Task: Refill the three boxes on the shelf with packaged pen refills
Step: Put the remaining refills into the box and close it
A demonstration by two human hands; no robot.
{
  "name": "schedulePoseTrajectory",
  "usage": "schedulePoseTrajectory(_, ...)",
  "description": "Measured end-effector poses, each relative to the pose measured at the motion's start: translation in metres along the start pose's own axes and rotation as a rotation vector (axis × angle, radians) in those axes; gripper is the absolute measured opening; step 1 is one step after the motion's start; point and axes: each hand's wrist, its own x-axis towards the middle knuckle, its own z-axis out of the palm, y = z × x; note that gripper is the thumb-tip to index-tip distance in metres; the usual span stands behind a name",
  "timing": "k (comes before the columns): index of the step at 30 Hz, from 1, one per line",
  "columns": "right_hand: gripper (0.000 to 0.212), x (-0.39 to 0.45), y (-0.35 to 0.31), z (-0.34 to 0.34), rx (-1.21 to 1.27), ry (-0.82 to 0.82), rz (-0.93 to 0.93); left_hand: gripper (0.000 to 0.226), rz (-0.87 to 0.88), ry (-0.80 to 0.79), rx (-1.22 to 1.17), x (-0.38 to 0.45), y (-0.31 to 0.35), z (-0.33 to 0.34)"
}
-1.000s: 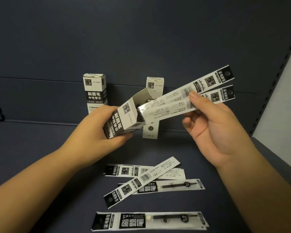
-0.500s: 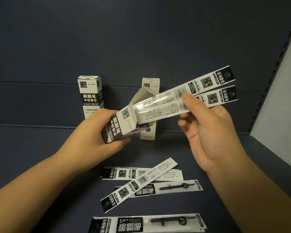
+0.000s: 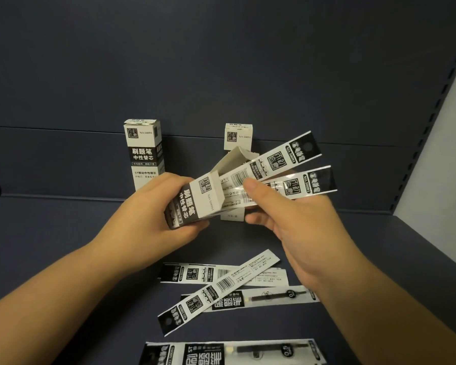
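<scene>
left hand (image 3: 153,214) grips one of three boxes (image 3: 195,198); right hand (image 3: 287,222) pinches two refill packs (image 3: 287,169); four loose packs (image 3: 221,285).

There are three boxes: one tall box (image 3: 143,156) stands at the back on the left, one more box (image 3: 238,137) stands at the back in the middle, and one open box (image 3: 195,200) is held tipped over in the left hand (image 3: 153,214). There are six packs of pen refills that can be seen: two packs (image 3: 282,175) go into the open box with the right hand (image 3: 292,227) pinching them, and four loose packs (image 3: 221,285) lie on the dark shelf (image 3: 63,233). There are two hands.
</scene>
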Motion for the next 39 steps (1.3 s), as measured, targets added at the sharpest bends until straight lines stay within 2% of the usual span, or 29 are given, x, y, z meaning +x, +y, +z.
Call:
schedulePoseTrajectory(4,0.022,0.0,0.001,0.001,-0.01,-0.012,-0.012,0.045,0.017,0.0,-0.002,0.0,0.003,0.002)
schedulePoseTrajectory(7,0.025,-0.001,0.005,0.004,-0.013,-0.081,0.012,0.048,0.044,-0.011,-0.003,0.001,0.008,0.005)
schedulePoseTrajectory(12,0.014,0.001,0.005,0.004,-0.096,-0.125,-0.013,0.048,0.034,0.004,-0.023,0.002,0.008,0.005)
schedulePoseTrajectory(17,0.029,0.007,0.002,0.0,-0.151,-0.029,-0.122,0.046,0.006,0.026,-0.018,0.001,0.01,0.005)
schedulePoseTrajectory(21,0.034,0.006,0.009,0.003,-0.23,-0.067,-0.076,0.048,0.026,-0.021,-0.005,-0.001,0.015,0.008)
schedulePoseTrajectory(28,0.017,0.008,-0.001,-0.004,-0.212,-0.122,-0.102,0.049,0.02,0.01,0.001,0.001,0.012,0.006)
schedulePoseTrajectory(34,0.015,0.005,0.004,0.001,-0.298,-0.237,-0.065,0.05,0.053,-0.065,0.016,0.001,0.015,0.008)
schedulePoseTrajectory(39,0.005,0.012,0.005,-0.005,-0.284,-0.119,-0.105,0.051,0.029,-0.013,-0.014,0.002,0.013,0.007)
